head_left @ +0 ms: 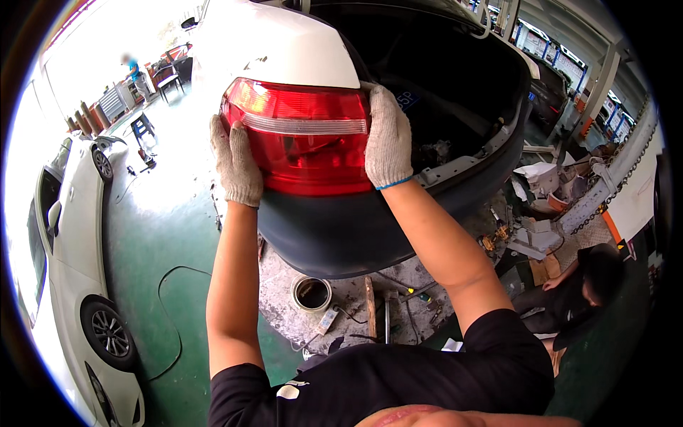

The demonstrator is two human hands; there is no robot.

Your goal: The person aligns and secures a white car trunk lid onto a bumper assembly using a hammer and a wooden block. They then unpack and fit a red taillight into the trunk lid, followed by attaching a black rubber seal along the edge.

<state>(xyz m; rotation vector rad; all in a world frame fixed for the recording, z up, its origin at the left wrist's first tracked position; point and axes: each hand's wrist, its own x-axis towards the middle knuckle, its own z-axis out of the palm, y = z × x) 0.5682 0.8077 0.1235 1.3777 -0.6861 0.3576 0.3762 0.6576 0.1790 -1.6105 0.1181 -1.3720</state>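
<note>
A red car tail light [306,153] with a pale band across it sits at the rear corner of a white car body [292,43], just above a dark grey bumper [327,245]. My left hand [237,164], in a knitted off-white glove, grips its left side, fingers pointing up along the lens. On the opposite side my right hand [389,139], gloved the same with a blue cuff edge, presses its palm against the inner edge; those fingertips reach around the top corner and are partly hidden. Beside my right hand gapes the open, dark trunk [448,85].
Below the bumper stand an open can [311,293] and a wooden strip [370,306]. A crouching person [576,292] is at the lower right, near piled parts [544,185] and a chained metal beam [605,188]. A white car [78,263] stands left; a cable [178,341] crosses the green floor.
</note>
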